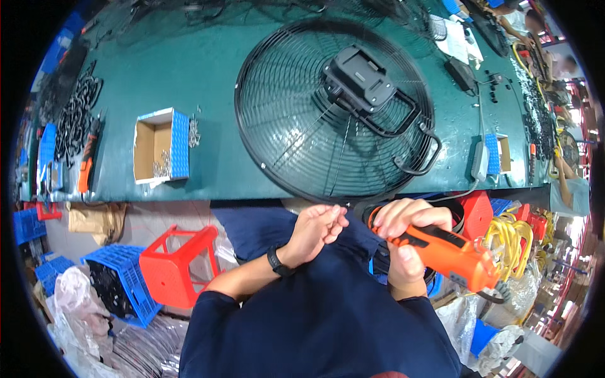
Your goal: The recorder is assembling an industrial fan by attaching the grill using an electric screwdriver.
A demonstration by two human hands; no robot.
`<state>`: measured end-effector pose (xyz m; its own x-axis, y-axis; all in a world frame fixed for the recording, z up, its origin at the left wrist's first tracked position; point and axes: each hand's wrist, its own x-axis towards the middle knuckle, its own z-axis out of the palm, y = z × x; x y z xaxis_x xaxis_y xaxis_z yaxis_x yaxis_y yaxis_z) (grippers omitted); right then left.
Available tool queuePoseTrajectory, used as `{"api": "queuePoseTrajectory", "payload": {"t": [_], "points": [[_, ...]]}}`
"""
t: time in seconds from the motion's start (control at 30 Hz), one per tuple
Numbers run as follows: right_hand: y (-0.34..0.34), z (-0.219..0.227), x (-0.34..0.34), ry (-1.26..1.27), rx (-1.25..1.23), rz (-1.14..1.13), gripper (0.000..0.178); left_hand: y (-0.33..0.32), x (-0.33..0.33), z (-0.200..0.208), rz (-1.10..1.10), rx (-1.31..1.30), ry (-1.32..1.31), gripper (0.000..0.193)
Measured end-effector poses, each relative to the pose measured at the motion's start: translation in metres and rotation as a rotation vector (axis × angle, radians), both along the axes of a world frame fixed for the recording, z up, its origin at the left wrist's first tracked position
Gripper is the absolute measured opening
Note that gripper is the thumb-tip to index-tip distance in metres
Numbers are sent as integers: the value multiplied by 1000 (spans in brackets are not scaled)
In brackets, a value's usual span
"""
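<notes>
A large round black fan (283, 107) lies on the green table right in front of me, its wire grille facing up. On top of it sit a black motor housing (362, 75) and a curved handle (425, 154). My right hand (403, 236) is wrapped round an orange and black electric screwdriver (457, 258), whose front end points toward the fan's near rim; its tip is hard to make out. At that same rim my left hand (318, 232) has its fingers pinched together. Whatever they hold is too small or hidden to name.
Left on the table stand an open blue cardboard box (179, 145) of small metal pieces, an orange-handled tool (88, 157) and a heap of black parts (79, 110). A smaller blue box (493, 154) sits right. Below are a red stool (170, 271) and blue crate (126, 277).
</notes>
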<state>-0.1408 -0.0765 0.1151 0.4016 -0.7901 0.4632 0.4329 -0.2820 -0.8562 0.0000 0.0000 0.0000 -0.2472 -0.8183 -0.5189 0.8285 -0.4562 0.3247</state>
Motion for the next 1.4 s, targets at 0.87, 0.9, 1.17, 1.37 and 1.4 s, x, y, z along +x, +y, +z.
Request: {"api": "queuePoseTrajectory", "payload": {"t": [0.87, 0.9, 1.17, 1.37, 1.4], "points": [[10, 10, 13, 73, 22, -137, 39, 4, -10, 14, 196, -503, -1303, 22], [10, 10, 13, 72, 22, -135, 39, 3, -11, 11, 256, -557, -1367, 23], [5, 8, 10, 6, 40, -182, 42, -2, -12, 4, 319, -675, -1523, 21], [3, 2, 9, -13, -35, -122, 41, -5, -10, 2, 322, -697, -1551, 18], [3, 2, 10, 2, -35, -128, 40, -5, -10, 2, 319, -697, -1553, 17]]}}
